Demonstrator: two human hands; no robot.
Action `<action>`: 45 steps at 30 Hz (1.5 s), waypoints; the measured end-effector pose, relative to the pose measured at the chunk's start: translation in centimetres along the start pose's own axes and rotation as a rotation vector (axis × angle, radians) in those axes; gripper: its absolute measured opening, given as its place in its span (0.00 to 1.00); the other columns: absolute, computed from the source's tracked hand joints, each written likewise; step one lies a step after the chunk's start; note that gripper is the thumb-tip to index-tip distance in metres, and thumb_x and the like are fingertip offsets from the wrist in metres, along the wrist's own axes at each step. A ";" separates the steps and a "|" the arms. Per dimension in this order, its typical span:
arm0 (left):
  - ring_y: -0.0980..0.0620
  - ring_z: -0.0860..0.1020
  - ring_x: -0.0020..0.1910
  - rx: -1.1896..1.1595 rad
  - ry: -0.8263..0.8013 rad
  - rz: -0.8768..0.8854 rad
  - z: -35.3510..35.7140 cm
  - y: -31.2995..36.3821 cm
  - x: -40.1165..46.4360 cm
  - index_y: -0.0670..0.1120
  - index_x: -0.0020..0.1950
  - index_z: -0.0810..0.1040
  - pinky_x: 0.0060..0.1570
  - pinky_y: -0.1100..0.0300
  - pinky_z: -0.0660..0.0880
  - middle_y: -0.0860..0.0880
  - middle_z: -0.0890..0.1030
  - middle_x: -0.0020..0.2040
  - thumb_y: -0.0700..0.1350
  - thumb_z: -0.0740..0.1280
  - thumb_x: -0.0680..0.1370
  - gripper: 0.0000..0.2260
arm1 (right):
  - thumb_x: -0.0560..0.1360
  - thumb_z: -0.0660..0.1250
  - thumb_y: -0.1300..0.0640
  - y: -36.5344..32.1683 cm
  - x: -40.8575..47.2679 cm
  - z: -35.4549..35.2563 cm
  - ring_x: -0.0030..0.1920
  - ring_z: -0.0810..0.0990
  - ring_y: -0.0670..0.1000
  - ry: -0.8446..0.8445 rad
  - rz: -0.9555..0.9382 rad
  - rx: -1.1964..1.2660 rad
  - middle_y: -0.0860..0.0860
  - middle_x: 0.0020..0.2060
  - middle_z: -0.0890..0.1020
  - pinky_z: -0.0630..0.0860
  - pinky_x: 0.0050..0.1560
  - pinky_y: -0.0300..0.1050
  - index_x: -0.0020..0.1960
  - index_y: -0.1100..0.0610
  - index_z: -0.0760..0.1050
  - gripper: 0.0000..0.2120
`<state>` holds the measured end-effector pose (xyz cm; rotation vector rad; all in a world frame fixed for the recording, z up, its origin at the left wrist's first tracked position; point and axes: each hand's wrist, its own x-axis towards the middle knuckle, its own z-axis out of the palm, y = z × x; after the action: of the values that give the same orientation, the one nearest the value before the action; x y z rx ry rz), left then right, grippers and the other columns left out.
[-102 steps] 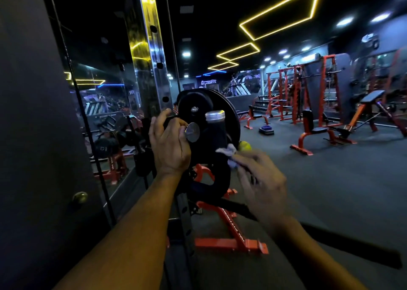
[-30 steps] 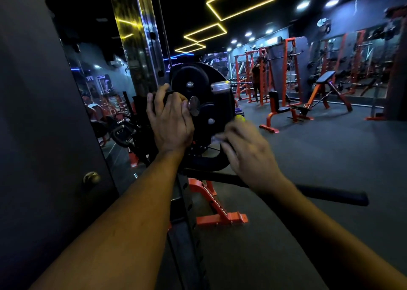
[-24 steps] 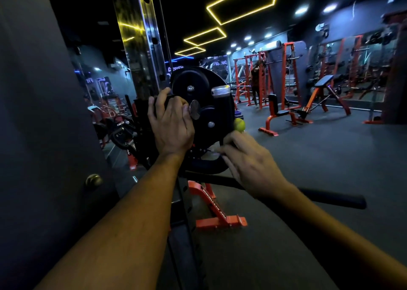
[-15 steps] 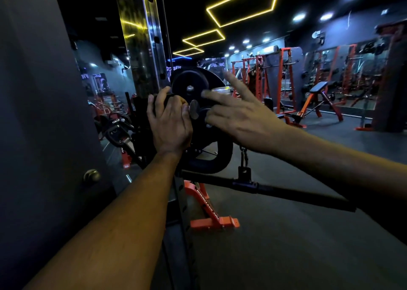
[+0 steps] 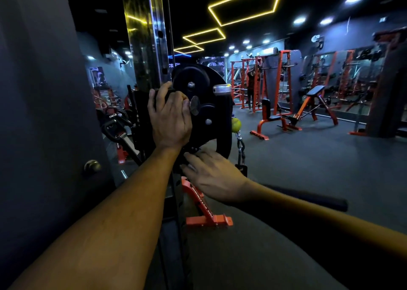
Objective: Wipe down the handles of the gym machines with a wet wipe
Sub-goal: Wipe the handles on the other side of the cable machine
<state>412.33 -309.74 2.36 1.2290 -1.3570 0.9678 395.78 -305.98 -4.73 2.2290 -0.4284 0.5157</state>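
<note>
Gripping the black handle [image 5: 169,92], left hand [image 5: 170,118] abuts pulley plate [image 5: 206,111]

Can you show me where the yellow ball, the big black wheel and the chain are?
yellow ball [image 5: 236,124]: head view, its middle.
black pulley wheel [image 5: 211,104]: head view, its flat face.
chain [image 5: 241,151]: head view, a middle link.

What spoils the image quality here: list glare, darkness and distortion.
Head view: dim overall, so the lower foreground and the wall at left go nearly black; yellow ceiling light strips reflect as glare on the chrome upright; wide-angle lens bends the edges and stretches both forearms; the black pulley housing loses detail in shadow.
</note>
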 end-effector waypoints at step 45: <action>0.45 0.66 0.75 0.026 0.050 0.026 0.0 0.3 -0.1 0.39 0.54 0.77 0.77 0.38 0.56 0.42 0.81 0.60 0.45 0.54 0.84 0.14 | 0.79 0.66 0.65 3.0 -5.2 -1.3 0.50 0.76 0.38 0.739 0.828 0.891 0.50 0.56 0.76 0.78 0.48 0.36 0.62 0.56 0.74 0.13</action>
<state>412.05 -309.68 2.32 1.2016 -1.3276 1.0311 389.61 -306.11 -4.65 2.3005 -0.8101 2.2254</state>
